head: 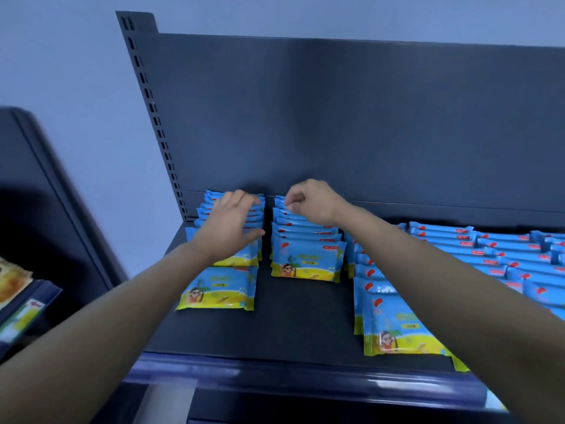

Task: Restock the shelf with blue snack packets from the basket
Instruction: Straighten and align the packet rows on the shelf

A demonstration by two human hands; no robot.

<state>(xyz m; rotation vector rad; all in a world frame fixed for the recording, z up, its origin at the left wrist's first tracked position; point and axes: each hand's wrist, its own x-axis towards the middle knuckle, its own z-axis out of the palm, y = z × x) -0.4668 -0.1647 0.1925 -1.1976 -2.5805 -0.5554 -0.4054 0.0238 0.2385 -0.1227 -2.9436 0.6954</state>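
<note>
Fingers (pixel 241 200) of the left hand (pixel 227 228) lie spread on the left row (pixel 237 260); the right hand (pixel 308 201) pinches a packet (pixel 279 206) atop the middle row (pixel 305 258).
Both arms are stretched forward. Bare shelf (pixel 293 319) lies in front; a front packet (pixel 217 289) sits apart, more rows (pixel 489 255) crowd the right, and the back panel (pixel 336 117) stands just behind.

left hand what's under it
The left hand lies with straight fingers on the leftmost row of blue packets standing on the shelf. The packet tops beneath the palm are covered.

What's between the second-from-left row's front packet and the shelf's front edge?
Nothing; head view shows bare shelf from the front packet to the front edge.
</note>
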